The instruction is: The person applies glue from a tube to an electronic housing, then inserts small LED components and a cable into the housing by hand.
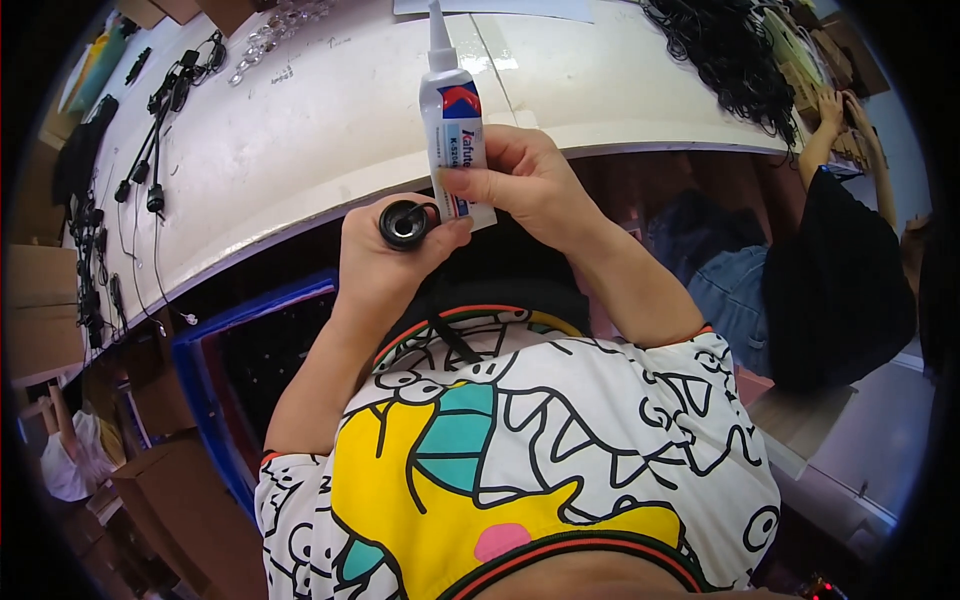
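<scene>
My right hand (540,190) is closed round the lower half of a white squeeze glue tube (438,105) with a blue and red label. The tube stands almost upright, its pointed nozzle (438,28) at the top. Close beside it on the left, my left hand (372,262) is wrapped round a black round hollow fitting (404,238). The fitting's open end faces up, with something pale inside that I cannot make out. My left thumb is at the foot of the tube. Both hands are in front of the near edge of a white table (330,130).
Black cables with connectors (155,170) lie on the table's left, near clear bead-like pieces (262,40). Black wires (715,60) are heaped at the far right, beside a co-worker in black (840,290). A blue-edged bin (195,380) and cardboard boxes (190,510) stand lower left.
</scene>
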